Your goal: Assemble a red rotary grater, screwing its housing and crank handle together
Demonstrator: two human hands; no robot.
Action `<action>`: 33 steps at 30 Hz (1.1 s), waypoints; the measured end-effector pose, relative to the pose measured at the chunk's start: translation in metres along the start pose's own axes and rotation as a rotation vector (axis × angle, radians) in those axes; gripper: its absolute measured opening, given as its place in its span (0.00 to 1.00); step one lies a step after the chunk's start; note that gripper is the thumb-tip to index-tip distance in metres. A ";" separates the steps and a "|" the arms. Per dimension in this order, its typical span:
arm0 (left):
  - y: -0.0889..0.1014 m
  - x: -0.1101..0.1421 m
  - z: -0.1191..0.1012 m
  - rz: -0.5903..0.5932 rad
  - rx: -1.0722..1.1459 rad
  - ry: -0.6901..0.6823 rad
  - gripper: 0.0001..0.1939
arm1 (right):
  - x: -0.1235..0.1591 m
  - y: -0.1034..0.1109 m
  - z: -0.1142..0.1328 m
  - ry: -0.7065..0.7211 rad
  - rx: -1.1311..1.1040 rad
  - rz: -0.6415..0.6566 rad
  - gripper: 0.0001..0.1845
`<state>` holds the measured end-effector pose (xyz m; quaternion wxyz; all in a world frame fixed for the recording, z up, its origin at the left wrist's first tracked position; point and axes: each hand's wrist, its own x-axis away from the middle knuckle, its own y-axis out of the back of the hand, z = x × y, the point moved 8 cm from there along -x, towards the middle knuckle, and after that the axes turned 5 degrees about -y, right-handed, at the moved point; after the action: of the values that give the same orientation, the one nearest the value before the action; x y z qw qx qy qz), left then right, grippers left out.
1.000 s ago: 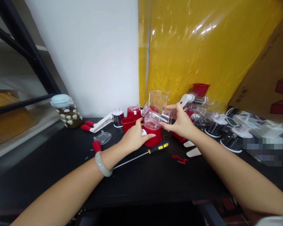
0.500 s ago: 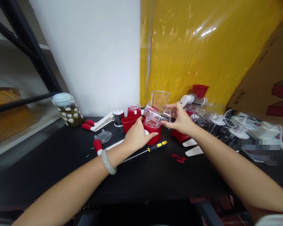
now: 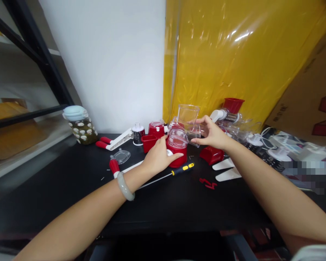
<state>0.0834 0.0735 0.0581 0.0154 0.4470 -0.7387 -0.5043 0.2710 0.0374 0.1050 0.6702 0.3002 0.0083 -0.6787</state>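
Note:
My left hand [image 3: 159, 156] grips the red base [image 3: 178, 156] of a drum grater from its left side, thumb stretched across the front. A clear plastic dome-like part [image 3: 177, 137] sits on top of that base. My right hand [image 3: 213, 136] pinches a clear plastic grater housing [image 3: 188, 113] with an upright square chute, held just right of and behind the base's top. Whether the housing touches the base, I cannot tell. A screwdriver [image 3: 183, 169] with a black and yellow handle lies in front of the base. Beside my left wrist is a red-handled white crank [image 3: 114, 167].
Left stand a patterned jar [image 3: 81, 127], another crank [image 3: 119, 140], a grater drum [image 3: 138, 134] and a clear disc [image 3: 121, 156]. Small red pieces [image 3: 208, 183], white strips [image 3: 228, 176] and a red part [image 3: 212, 155] lie right. More grater parts and cables crowd the far right.
My right hand has moved the clear housing slightly right, off the middle of the base. My left hand keeps its grip on the base. The whole view has shifted a little.

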 end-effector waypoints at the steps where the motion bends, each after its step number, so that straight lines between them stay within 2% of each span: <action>1: 0.000 -0.001 0.000 0.004 -0.006 0.002 0.46 | 0.000 0.000 0.000 -0.006 0.018 -0.008 0.33; 6: 0.000 -0.003 -0.002 -0.009 0.008 -0.016 0.36 | 0.002 -0.003 0.011 -0.014 0.232 -0.038 0.32; 10: 0.000 -0.002 -0.003 -0.026 0.040 -0.031 0.33 | 0.001 -0.007 0.026 0.012 0.400 -0.010 0.32; 12: 0.000 -0.002 -0.003 -0.030 0.050 -0.038 0.34 | -0.001 -0.008 0.031 0.009 0.447 0.011 0.32; 15: 0.002 -0.001 -0.003 -0.055 0.079 -0.059 0.44 | -0.002 -0.009 0.035 -0.018 0.509 0.022 0.32; 17: 0.001 0.000 -0.003 -0.050 0.093 -0.063 0.47 | -0.001 -0.011 0.037 -0.030 0.551 0.017 0.31; 23: 0.000 0.000 -0.004 -0.024 0.071 -0.045 0.35 | 0.006 -0.018 0.037 -0.027 0.548 0.011 0.30; 30: -0.001 0.000 -0.006 -0.028 0.014 -0.027 0.36 | 0.012 -0.027 0.038 0.021 0.546 0.023 0.27; 33: -0.002 -0.001 -0.006 -0.046 -0.005 -0.018 0.36 | 0.015 -0.033 0.042 0.019 0.559 -0.014 0.26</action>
<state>0.0882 0.0695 0.0599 -0.0017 0.4594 -0.7270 -0.5103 0.2256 0.0103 0.1204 0.5568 0.4796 -0.1707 -0.6563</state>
